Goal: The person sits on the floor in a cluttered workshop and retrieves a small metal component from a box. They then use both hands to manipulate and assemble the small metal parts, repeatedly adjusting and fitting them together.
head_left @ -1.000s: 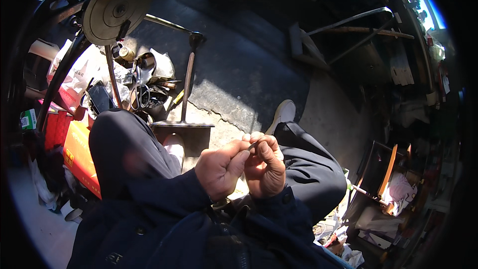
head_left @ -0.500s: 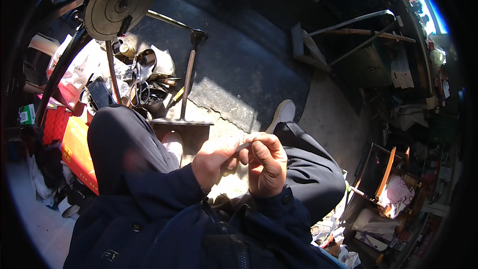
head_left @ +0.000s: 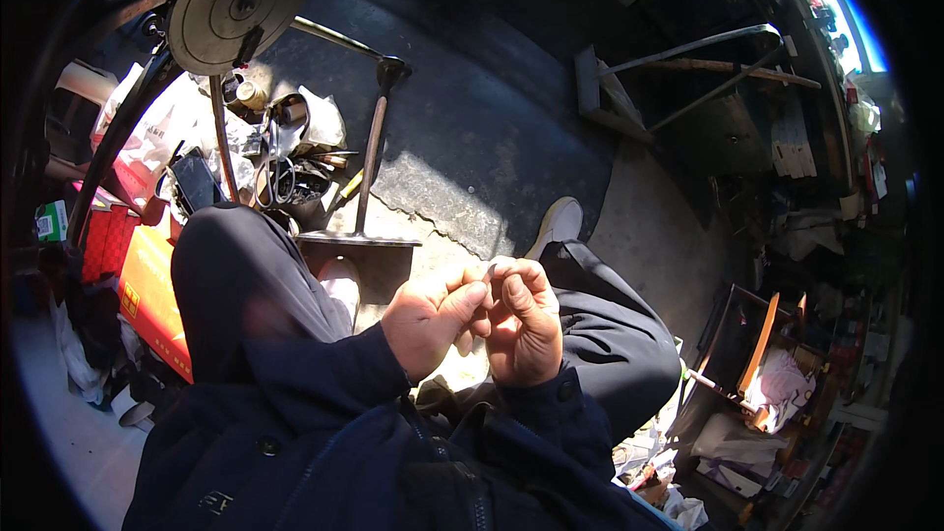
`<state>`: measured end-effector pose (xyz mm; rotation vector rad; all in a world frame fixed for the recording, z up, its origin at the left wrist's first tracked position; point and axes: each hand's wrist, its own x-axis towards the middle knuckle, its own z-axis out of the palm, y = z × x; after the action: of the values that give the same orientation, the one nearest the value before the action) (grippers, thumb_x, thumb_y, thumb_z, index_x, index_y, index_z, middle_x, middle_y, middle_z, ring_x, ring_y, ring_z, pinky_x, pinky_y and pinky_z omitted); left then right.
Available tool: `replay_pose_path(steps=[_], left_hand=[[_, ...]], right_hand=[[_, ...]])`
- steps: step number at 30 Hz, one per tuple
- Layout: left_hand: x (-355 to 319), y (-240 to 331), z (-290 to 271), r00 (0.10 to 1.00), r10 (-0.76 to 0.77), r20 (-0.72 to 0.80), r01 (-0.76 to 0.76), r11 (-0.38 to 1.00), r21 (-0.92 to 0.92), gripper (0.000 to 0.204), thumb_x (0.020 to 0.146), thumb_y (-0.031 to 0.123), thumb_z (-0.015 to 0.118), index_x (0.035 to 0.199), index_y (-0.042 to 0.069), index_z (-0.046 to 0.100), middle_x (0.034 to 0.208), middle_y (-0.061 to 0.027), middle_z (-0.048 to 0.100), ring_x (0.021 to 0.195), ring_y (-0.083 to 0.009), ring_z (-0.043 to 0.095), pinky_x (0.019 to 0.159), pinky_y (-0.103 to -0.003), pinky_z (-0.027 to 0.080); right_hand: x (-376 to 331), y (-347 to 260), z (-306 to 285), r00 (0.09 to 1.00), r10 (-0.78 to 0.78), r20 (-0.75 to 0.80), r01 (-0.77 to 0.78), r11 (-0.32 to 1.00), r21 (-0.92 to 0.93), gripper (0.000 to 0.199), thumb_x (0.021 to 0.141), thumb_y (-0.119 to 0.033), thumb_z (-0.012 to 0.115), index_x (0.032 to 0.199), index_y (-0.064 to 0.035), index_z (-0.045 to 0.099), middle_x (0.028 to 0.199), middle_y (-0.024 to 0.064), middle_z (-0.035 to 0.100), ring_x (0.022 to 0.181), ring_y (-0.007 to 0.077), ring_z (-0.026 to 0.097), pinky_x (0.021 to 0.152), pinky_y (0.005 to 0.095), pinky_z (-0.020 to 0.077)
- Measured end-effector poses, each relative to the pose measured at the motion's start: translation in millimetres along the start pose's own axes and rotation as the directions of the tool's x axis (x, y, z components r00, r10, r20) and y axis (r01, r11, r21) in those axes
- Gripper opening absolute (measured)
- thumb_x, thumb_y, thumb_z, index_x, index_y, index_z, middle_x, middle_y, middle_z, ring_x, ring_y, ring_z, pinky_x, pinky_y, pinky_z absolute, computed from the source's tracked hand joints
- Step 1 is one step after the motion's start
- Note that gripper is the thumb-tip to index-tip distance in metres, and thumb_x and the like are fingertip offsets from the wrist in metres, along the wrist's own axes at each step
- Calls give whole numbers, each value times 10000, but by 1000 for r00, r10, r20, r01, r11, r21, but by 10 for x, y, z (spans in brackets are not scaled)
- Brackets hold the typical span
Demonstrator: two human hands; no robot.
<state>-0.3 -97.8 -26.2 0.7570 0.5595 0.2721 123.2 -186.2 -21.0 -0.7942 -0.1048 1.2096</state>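
My two hands meet in front of me, above the gap between my knees. Pinched at their fingertips is a small thin strip (head_left: pixel 489 273), which shows only as a pale sliver; its kind is too small to make out. My left hand (head_left: pixel 425 323) is closed, its thumb pressed over the bent fingers at the strip. My right hand (head_left: pixel 528 326) is closed too, with its thumb and forefinger at the strip's other side. The fingers hide most of it.
A metal stand with a flat foot (head_left: pixel 359 239) is just beyond my left knee. Above it sits a round metal wheel (head_left: pixel 236 8). Bags and a tool-filled container (head_left: pixel 298 192) lie left, near an orange box (head_left: pixel 152 300). A wooden drawer (head_left: pixel 762 344) is at right.
My left thumb has come up over the fingers toward the strip. The strip, seen before as a grey piece lying between both hands, is now turned and mostly covered.
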Motion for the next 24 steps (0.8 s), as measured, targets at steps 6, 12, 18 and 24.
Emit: replay_pose_path(steps=[6,12,18,24], left_hand=[[-35,43,77,982,183,-39,-166,949,269,164,1044,106,534,1022,-21,635,760,-52,649,558,-58,555,510,-192,455],[-39,48,78,982,189,-25,-173,940,296,181,1048,121,535,1066,-29,635,764,-48,647,557,-48,553,500,-182,439],[-36,76,56,993,121,11,-120,961,248,187,1053,143,530,1088,-15,624,752,-41,645,531,-40,537,485,-186,424],[-53,77,48,996,93,-2,-89,959,269,177,1053,143,520,1074,-1,621,724,-32,642,506,-40,527,478,-188,415]], right_hand=[[-2,23,-25,999,3,-33,-2,1000,15,117,991,-132,637,1073,-55,667,907,112,663,661,201,606,514,367,551],[-19,56,-10,985,-75,-154,67,996,-58,72,957,-71,669,1025,-52,688,964,120,697,701,186,637,548,287,507],[-14,60,-8,967,-200,-159,166,965,-204,84,935,-41,684,1016,-17,685,949,112,695,758,174,635,596,288,510],[-2,60,-36,946,-311,-96,264,904,-335,105,905,-2,696,1010,10,692,969,119,710,831,174,651,797,316,517]])
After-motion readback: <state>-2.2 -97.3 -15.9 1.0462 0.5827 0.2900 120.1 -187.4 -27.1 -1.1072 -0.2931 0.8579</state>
